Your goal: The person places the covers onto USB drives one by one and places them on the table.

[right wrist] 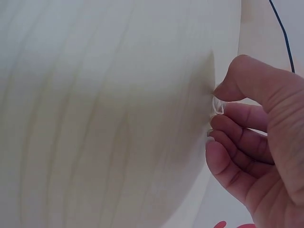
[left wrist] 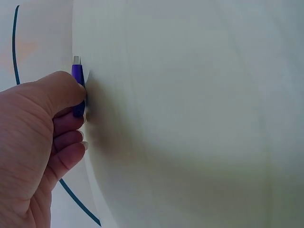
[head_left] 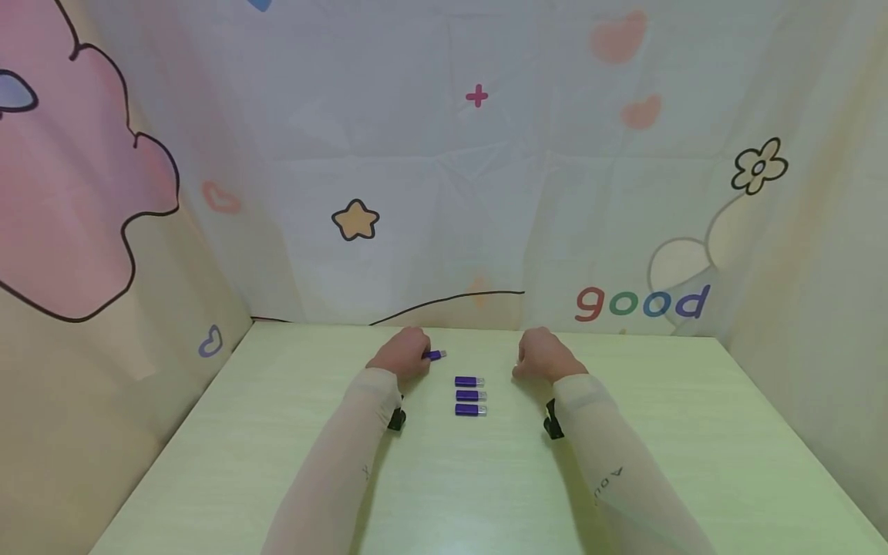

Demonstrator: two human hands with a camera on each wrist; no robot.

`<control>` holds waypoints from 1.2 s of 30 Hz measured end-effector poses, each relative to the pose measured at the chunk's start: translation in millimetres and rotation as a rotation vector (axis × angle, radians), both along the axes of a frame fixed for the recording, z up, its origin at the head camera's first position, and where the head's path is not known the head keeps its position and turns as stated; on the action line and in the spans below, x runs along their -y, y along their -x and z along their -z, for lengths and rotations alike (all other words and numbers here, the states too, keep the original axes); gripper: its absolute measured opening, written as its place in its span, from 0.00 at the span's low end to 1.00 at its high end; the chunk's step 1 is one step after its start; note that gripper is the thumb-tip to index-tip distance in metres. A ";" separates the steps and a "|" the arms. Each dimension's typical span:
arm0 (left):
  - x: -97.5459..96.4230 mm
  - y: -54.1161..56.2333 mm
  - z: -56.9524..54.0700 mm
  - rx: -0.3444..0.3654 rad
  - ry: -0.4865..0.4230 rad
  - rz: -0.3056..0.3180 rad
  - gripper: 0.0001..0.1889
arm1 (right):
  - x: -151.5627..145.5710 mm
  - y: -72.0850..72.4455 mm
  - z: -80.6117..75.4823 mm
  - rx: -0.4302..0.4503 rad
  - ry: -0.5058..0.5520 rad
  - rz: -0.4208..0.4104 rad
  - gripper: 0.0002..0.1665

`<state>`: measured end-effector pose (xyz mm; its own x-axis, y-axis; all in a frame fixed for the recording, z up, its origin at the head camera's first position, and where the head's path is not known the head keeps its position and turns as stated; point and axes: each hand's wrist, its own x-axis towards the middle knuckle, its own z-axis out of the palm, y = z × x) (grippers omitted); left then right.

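My left hand (head_left: 405,354) pinches a purple USB flash drive (left wrist: 78,88) between thumb and fingers. Its metal plug sticks out bare, away from the palm in the left wrist view and to the right in the head view. Off to the right, my right hand (head_left: 546,356) pinches a small clear cap (right wrist: 218,105), partly covered by the thumb and fingers. Between the hands and slightly nearer, three purple USB flash drives lie in a column: a far one (head_left: 469,381), a middle one (head_left: 470,395) and a near one (head_left: 470,410), each with a clear cap at its right end.
The pale wood-grain table (head_left: 458,486) ends at a printed cloth backdrop (head_left: 430,185) just beyond both hands. Cloth also hangs along the left and right sides. A black strap with a mount (head_left: 553,420) sits on the right wrist, and a similar one (head_left: 397,418) on the left.
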<state>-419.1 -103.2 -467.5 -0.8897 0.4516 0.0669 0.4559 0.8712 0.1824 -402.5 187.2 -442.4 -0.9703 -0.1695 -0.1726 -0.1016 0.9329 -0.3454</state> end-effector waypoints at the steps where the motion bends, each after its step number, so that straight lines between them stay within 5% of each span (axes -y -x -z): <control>1: 0.7 -0.3 -0.3 0.003 -0.007 0.002 0.04 | 0.2 0.0 0.0 -0.001 -0.003 -0.001 0.11; 15: 3.2 0.9 0.7 0.087 -0.105 -0.014 0.03 | -5.6 -1.2 -0.1 -0.023 -0.009 -0.016 0.11; 25: 5.5 -7.6 4.5 0.029 -0.097 -0.004 0.04 | -11.3 -1.0 12.3 -0.042 0.073 -0.049 0.10; 36: 16.6 -16.3 5.1 0.028 -0.185 0.040 0.03 | -14.3 -9.0 3.8 -0.113 0.060 -0.123 0.11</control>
